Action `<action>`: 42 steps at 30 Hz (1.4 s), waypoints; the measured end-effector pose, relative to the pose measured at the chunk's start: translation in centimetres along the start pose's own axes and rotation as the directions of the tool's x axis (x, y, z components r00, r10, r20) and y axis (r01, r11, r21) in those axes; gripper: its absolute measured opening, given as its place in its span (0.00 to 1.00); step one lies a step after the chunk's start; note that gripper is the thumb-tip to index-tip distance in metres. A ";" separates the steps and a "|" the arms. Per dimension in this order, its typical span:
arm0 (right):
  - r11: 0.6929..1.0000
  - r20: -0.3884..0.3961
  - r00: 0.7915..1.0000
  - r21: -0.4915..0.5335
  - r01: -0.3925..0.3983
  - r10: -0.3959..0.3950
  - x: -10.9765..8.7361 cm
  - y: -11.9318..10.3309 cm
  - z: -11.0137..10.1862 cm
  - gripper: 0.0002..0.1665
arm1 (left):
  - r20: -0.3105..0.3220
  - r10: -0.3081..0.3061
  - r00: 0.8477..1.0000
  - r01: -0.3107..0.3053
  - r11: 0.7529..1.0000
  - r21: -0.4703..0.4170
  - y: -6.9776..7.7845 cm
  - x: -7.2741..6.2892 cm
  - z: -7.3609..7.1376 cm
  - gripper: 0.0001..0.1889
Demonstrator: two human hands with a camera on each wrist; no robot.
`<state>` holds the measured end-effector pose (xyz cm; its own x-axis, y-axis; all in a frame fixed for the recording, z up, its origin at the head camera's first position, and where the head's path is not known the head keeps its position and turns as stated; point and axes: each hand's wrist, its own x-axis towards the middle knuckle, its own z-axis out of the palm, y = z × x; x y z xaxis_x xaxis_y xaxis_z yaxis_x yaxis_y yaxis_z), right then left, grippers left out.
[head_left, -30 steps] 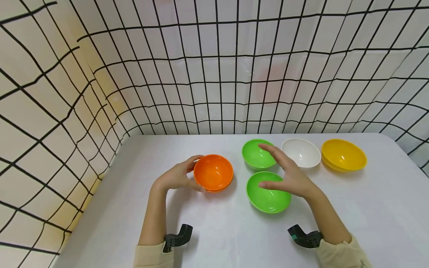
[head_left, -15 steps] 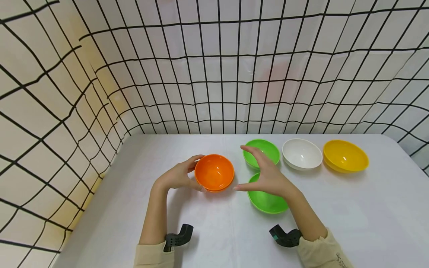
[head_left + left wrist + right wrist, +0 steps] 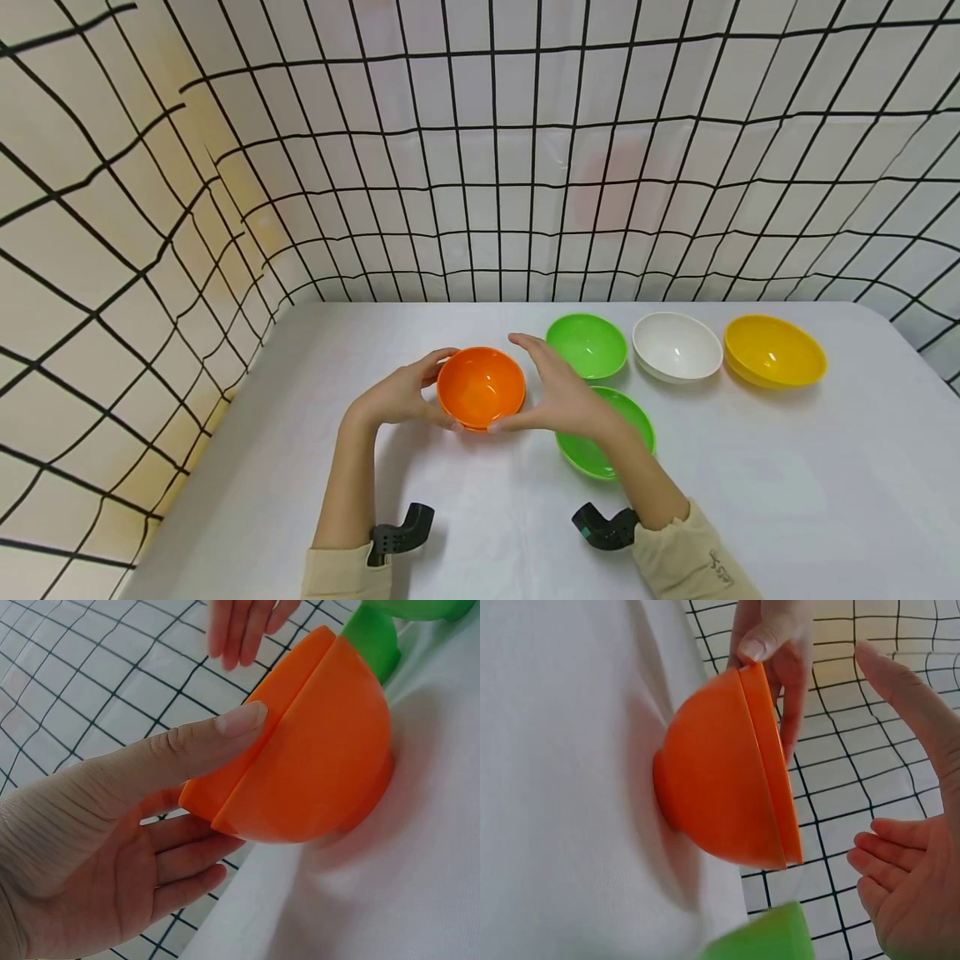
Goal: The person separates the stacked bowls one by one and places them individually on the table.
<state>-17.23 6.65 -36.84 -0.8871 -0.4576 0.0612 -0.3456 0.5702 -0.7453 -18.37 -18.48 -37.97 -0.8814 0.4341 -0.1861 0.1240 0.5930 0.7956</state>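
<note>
Two orange bowls stand nested on the white table; in the left wrist view the upper bowl (image 3: 289,682) shows as a band of rim above the lower bowl (image 3: 330,757). My left hand (image 3: 397,396) grips their left side, thumb across the upper bowl near the rim seam and fingers round the far side. Just right of the stack (image 3: 481,389), my right hand (image 3: 562,396) is spread with thumb and fingers apart. In the right wrist view a gap shows between the right hand (image 3: 915,877) and the stack. My right forearm partly covers the front green bowl (image 3: 588,458).
Behind the right hand sits another green bowl (image 3: 588,343). A white bowl (image 3: 677,347) and a yellow bowl (image 3: 774,350) continue that row rightward. The white table (image 3: 262,500) ends at a white backdrop with a black grid (image 3: 510,183).
My right hand has moved left from over the green bowls to the right side of the orange bowls. The left hand and the orange bowls have stayed in place.
</note>
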 end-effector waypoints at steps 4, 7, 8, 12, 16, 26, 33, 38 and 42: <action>1.000 -0.007 1.000 0.013 0.010 -0.010 0.4 -0.2 0.9 0.67 | -0.005 0.003 1.000 -0.003 1.000 0.003 0.0 -0.1 0.0 0.49; 0.999 -0.015 1.000 0.031 0.008 -0.007 0.5 -0.5 1.4 0.66 | -0.003 0.010 1.000 -0.010 1.000 0.012 -0.1 -0.1 0.0 0.47; 0.999 -0.018 1.000 0.040 0.009 -0.008 0.5 -0.5 1.5 0.66 | -0.002 0.015 1.000 -0.015 1.000 0.013 -0.2 -0.1 0.0 0.47; 0.999 -0.036 0.999 0.041 0.018 -0.016 0.7 -0.6 1.9 0.65 | -0.005 0.033 0.999 -0.033 0.999 0.012 -0.2 0.0 0.1 0.47; 0.999 -0.043 0.998 0.028 0.039 -0.038 1.0 -0.6 2.2 0.65 | -0.001 0.024 1.000 -0.024 1.000 0.007 1.2 -0.6 0.0 0.47; 0.999 -0.015 0.999 0.022 0.035 -0.035 1.3 -0.5 2.7 0.67 | -0.002 0.024 1.000 -0.024 0.999 0.024 -0.2 0.0 0.0 0.47; 0.998 -0.012 0.999 0.014 0.053 -0.053 1.6 -0.4 3.0 0.69 | -0.003 0.023 1.000 -0.023 0.999 0.028 -0.3 0.0 0.0 0.48; 0.999 0.000 0.999 -0.001 0.053 -0.053 1.9 -0.4 3.3 0.70 | -0.009 0.014 1.000 -0.014 0.999 0.034 -0.2 0.0 0.0 0.49; 0.999 0.010 0.999 -0.010 0.041 -0.041 2.0 -0.4 3.5 0.71 | -0.016 -0.003 1.000 0.004 0.999 0.049 -0.2 0.0 0.1 0.49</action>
<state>-17.82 3.14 -38.70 -0.8690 -0.4874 0.0849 -0.3847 0.5578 -0.7354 -18.38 -18.54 -38.13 -0.8891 0.4211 -0.1793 0.1426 0.6271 0.7658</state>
